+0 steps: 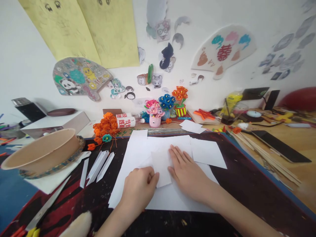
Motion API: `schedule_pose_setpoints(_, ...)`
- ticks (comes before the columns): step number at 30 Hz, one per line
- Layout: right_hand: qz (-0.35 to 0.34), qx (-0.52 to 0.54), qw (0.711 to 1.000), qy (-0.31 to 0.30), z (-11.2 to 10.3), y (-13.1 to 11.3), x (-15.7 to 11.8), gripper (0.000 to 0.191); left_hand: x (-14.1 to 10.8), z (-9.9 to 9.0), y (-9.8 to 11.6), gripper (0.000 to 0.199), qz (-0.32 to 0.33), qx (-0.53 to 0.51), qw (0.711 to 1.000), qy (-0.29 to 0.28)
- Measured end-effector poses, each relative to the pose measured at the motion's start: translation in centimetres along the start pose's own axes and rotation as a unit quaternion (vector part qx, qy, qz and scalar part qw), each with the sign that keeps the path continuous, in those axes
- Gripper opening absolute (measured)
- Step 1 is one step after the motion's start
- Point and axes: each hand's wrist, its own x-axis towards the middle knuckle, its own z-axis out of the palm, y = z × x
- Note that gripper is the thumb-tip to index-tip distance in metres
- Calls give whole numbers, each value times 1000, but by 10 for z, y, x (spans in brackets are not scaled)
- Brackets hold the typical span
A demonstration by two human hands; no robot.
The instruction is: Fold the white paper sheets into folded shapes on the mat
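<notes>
A small white paper square (160, 166) lies on larger white sheets (170, 200) in front of me. My right hand (186, 172) rests flat over the square's right side, fingers stretched out and close together. At the square's left edge, my left hand (140, 184) is closed in a fist, thumb against the curled fingers. Nothing shows in the fist, though its inside is partly hidden. Another white sheet (209, 153) lies to the right of the right hand. Left of the stack are several folded white paper strips (97, 168) on the dark mat (98, 200).
Scissors (46, 210) and a round tan container (39, 151) are on the left. Orange pipe-cleaner flowers (106, 126) and small flower pots (155, 120) stand at the back. Wooden sticks (269, 159) and a dark phone-like slab (281, 146) lie on the right.
</notes>
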Motion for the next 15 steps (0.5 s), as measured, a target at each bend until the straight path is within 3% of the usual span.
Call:
schedule_pose_setpoints(10,-2,-22,1000,-10,-2,0,2,58,1,-3,-4,32,10,-19,1000,-17)
schedule_pose_setpoints(15,-2,-15,1000,-13,0,0,2,58,1,-8,-11,32,8,-17,1000,2)
